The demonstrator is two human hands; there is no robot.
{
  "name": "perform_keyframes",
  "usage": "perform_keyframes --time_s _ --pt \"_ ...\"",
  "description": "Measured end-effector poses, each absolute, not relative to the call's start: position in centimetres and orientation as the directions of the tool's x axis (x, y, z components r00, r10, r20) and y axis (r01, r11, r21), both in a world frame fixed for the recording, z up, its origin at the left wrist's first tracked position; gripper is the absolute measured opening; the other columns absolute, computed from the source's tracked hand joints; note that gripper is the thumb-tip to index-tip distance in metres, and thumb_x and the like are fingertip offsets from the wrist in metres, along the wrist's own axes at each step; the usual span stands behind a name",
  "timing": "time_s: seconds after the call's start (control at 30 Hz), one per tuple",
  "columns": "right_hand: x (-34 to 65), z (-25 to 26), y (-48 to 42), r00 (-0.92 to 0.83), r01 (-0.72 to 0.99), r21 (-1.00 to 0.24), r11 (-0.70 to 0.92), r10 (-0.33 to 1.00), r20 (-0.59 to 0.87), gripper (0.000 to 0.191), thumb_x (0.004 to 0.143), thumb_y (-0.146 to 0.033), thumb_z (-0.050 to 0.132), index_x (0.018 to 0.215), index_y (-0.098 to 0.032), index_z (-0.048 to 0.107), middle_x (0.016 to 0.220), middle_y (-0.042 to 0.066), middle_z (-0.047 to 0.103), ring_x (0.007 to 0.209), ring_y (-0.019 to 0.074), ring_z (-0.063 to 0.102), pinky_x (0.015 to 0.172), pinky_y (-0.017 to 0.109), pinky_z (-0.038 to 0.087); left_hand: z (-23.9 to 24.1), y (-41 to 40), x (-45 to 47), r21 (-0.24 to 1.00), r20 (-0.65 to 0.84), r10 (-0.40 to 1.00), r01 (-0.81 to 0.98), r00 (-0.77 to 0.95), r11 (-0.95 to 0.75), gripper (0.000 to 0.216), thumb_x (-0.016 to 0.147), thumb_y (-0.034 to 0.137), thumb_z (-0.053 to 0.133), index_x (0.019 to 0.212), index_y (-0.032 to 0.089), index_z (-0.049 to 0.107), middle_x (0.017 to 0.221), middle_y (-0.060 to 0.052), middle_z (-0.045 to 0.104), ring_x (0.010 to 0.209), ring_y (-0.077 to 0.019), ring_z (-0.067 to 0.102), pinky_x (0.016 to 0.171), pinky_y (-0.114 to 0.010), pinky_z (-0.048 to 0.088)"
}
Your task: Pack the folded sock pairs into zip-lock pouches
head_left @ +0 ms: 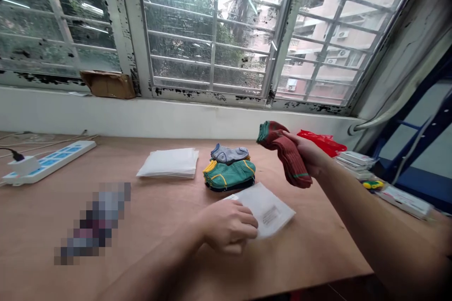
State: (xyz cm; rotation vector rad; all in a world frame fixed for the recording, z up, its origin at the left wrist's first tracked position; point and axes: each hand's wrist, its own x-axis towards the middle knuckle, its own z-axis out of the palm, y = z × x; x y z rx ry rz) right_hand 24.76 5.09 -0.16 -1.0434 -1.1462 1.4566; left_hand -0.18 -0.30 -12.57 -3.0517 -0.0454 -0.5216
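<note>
Held up over the table at the right is a bundle of dark red socks [287, 155] with green trim, gripped by my right hand [310, 153]. My left hand [231, 225] has its fingers curled over the left edge of a translucent white plastic bag [271, 209] with a small printed label. Its fingertips are partly hidden. Just behind the bag lie stacked green socks [231, 175] with yellow trim, and grey socks [229, 154] with blue edges sit behind those.
A stack of white bags [169, 163] lies left of the socks. Further left are a power strip [52, 162] and a blurred item [95, 223]. At the right are a red plastic bag [323, 142] and white boxes [406, 201]. A cardboard box [109, 84] stands on the windowsill.
</note>
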Motion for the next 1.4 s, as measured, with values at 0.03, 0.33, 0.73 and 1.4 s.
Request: perform_keyframes --time_s 0.03,0.33,0.73,1.4 --pt "24.6 -0.1 5.3 -0.179 -0.083 -0.995 -0.051 0.983 -0.036 0.025 0.089 -0.037 0.057 0.101 -0.016 0.063 0.073 0.005 0.071 0.059 0.0176 0.065 0.054 0.028 0.053 -13.0 -0.2 -0.1 0.032 0.338 0.034 0.025 0.94 -0.999 0.009 0.078 0.029 0.057 0.085 0.023 0.056 0.102 -0.007 0.07 0.087 -0.0203 0.065 0.077 -0.032 0.05" --pt "19.5 -0.1 3.9 -0.698 0.576 -0.531 0.621 0.712 0.077 0.024 0.082 -0.037 0.065 0.099 -0.02 0.07 0.088 0.001 0.071 0.077 0.0176 0.061 0.068 0.027 0.045 -7.9 0.8 -1.7 0.542 0.673 0.67 0.407 0.313 -0.735 0.06 0.075 0.032 0.074 0.128 0.022 0.048 0.127 -0.013 0.06 0.116 -0.0288 0.057 0.097 -0.046 0.046" --pt "21.9 -4.6 9.5 -0.752 0.316 -0.945 0.086 0.63 -0.194 0.055 0.062 -0.023 0.082 0.113 -0.018 0.06 0.104 0.003 0.067 0.095 0.0174 0.064 0.082 0.029 0.052 -5.9 6.1 -4.8 0.993 -0.101 0.861 0.102 0.499 0.057 0.056 0.076 0.033 0.074 0.126 0.018 0.057 0.119 -0.012 0.067 0.104 -0.0257 0.066 0.079 -0.033 0.056" --pt "22.7 -11.2 10.2 -0.714 0.51 -0.02 0.86 0.437 0.547 0.039 0.079 -0.012 0.053 0.114 -0.023 0.066 0.124 0.004 0.064 0.13 0.0242 0.044 0.11 0.042 0.035 -9.7 7.0 -6.5 0.002 0.472 0.568 0.644 0.674 -0.765 0.05 0.077 0.004 0.043 0.116 0.026 0.065 0.129 -0.002 0.063 0.127 -0.0234 0.05 0.115 -0.048 0.03"
